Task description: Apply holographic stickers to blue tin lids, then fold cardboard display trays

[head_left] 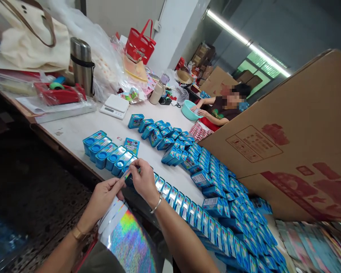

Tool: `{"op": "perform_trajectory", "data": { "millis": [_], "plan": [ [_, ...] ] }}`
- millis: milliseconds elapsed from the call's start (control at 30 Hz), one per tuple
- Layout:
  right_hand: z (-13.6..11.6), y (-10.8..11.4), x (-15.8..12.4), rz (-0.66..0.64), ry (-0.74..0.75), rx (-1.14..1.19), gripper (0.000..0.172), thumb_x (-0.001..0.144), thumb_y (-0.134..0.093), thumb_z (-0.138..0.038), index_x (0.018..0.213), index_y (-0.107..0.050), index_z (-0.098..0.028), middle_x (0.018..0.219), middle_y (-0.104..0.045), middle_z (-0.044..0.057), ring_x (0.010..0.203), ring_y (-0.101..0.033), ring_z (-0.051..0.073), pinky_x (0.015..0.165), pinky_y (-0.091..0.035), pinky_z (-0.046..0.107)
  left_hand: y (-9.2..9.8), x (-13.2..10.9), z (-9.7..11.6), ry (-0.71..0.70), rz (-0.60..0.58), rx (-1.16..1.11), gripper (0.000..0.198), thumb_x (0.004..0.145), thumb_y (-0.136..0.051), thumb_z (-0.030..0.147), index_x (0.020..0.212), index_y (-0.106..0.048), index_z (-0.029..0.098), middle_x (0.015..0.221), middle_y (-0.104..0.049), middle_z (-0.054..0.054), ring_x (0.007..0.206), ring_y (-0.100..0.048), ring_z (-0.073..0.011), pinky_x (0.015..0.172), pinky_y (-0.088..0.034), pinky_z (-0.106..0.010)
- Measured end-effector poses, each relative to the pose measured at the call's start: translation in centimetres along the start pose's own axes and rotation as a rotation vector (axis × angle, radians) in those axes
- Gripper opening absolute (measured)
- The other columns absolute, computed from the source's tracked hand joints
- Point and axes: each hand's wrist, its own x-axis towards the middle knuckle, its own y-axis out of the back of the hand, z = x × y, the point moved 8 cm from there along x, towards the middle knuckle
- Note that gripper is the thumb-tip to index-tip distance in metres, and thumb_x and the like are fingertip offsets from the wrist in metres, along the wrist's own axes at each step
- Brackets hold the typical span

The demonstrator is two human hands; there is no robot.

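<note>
My left hand point(109, 193) grips a shiny holographic sticker sheet point(127, 235) that hangs down over my lap, with a pale strip near its top. Close by, my right hand point(144, 180) pinches the narrow upper end of the shiny strip between thumb and fingers. What exactly lies between these fingertips is partly hidden. Just beyond both hands runs a row of blue boxes point(102, 155) with shiny tops along the table's front edge. One blue box point(131, 146) lies flat behind that row, its printed face up.
Many more blue boxes point(199, 163) fill the table's right side. A white scale point(115, 106), a steel thermos point(82, 66) and a red tape dispenser point(59, 93) stand at the back left. A large carton point(287, 144) rises at right. Another person point(224, 106) works over a turquoise basin point(191, 110).
</note>
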Motion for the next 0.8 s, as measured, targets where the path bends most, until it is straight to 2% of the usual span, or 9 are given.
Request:
{"op": "perform_trajectory", "data": {
  "millis": [67,133,200,333,400,533,600,700,800],
  "plan": [
    [-0.4,0.2,0.4,0.082,0.071,-0.171,0.011,0.094,-0.053,-0.022,0.088,-0.061,-0.021,0.101,-0.063,0.005,0.103,-0.053,0.019,0.091,-0.04,0.034,0.3,0.7,0.0,-0.016,0.024,0.02,0.045,0.086,-0.057,0.059,0.07,-0.067,0.018,0.05,-0.062,0.002,0.048,-0.051,-0.0138,0.05,-0.035,-0.023],
    [-0.2,0.1,0.9,0.108,0.073,-0.259,0.009,0.095,-0.054,-0.022,0.091,-0.062,-0.021,0.112,-0.061,0.006,0.112,-0.05,0.02,0.096,-0.037,0.036,0.3,1.4,-0.2,-0.021,0.036,0.034,0.045,0.085,-0.058,0.06,0.07,-0.067,0.018,0.051,-0.062,0.002,0.049,-0.053,-0.0147,0.051,-0.036,-0.024],
    [0.5,-0.4,1.4,0.084,0.023,-0.298,0.009,0.095,-0.055,-0.022,0.09,-0.062,-0.022,0.112,-0.061,0.006,0.111,-0.051,0.021,0.094,-0.037,0.037,0.4,2.1,-0.8,-0.013,0.046,0.043,0.046,0.084,-0.059,0.061,0.071,-0.068,0.018,0.051,-0.063,0.001,0.051,-0.055,-0.0156,0.053,-0.038,-0.024],
    [2.0,-1.2,2.0,0.029,-0.078,-0.335,0.01,0.092,-0.055,-0.021,0.084,-0.061,-0.022,0.1,-0.063,0.004,0.101,-0.056,0.022,0.087,-0.037,0.036,0.7,3.3,-2.8,0.024,0.065,0.053,0.051,0.078,-0.062,0.066,0.067,-0.07,0.018,0.053,-0.067,-0.001,0.053,-0.057,-0.017,0.054,-0.039,-0.025],
    [2.5,-1.2,2.3,0.047,-0.113,-0.311,0.004,0.09,-0.058,-0.022,0.088,-0.061,-0.023,0.1,-0.065,0.003,0.101,-0.058,0.022,0.087,-0.037,0.036,0.9,3.8,-3.9,0.059,0.082,0.057,0.055,0.074,-0.064,0.069,0.061,-0.07,0.017,0.053,-0.069,-0.004,0.05,-0.057,-0.0174,0.051,-0.038,-0.025],
    [3.1,-0.9,3.4,0.066,-0.16,-0.252,0.026,0.084,-0.065,-0.021,0.108,-0.057,-0.025,0.109,-0.068,0.0,0.104,-0.06,0.022,0.085,-0.039,0.033,1.0,4.4,-5.2,0.12,0.094,0.058,0.061,0.068,-0.063,0.075,0.057,-0.07,0.016,0.049,-0.069,-0.007,0.046,-0.057,-0.0197,0.047,-0.04,-0.027],
    [2.4,-0.5,3.7,0.05,-0.123,-0.286,0.029,0.087,-0.059,-0.015,0.115,-0.056,-0.023,0.108,-0.07,0.002,0.102,-0.062,0.022,0.086,-0.04,0.033,0.8,4.1,-5.0,0.119,0.089,0.055,0.061,0.069,-0.063,0.076,0.059,-0.071,0.016,0.051,-0.07,-0.007,0.048,-0.059,-0.0207,0.048,-0.041,-0.027],
    [0.1,0.9,2.0,0.052,-0.003,-0.344,0.038,0.094,-0.048,-0.011,0.131,-0.052,-0.02,0.115,-0.068,0.007,0.111,-0.059,0.022,0.097,-0.038,0.036,0.9,2.6,-3.8,0.086,0.094,0.051,0.058,0.072,-0.063,0.073,0.062,-0.072,0.017,0.057,-0.071,-0.006,0.054,-0.06,-0.0198,0.05,-0.041,-0.026],
    [-2.8,2.5,-3.5,0.069,0.169,-0.3,0.041,0.099,-0.047,-0.022,0.139,-0.047,-0.02,0.138,-0.054,0.012,0.128,-0.048,0.023,0.106,-0.036,0.035,1.4,-0.1,-2.5,0.042,0.12,0.037,0.053,0.077,-0.062,0.069,0.071,-0.073,0.018,0.06,-0.07,-0.002,0.057,-0.059,-0.0181,0.052,-0.041,-0.025]
  ]
}}
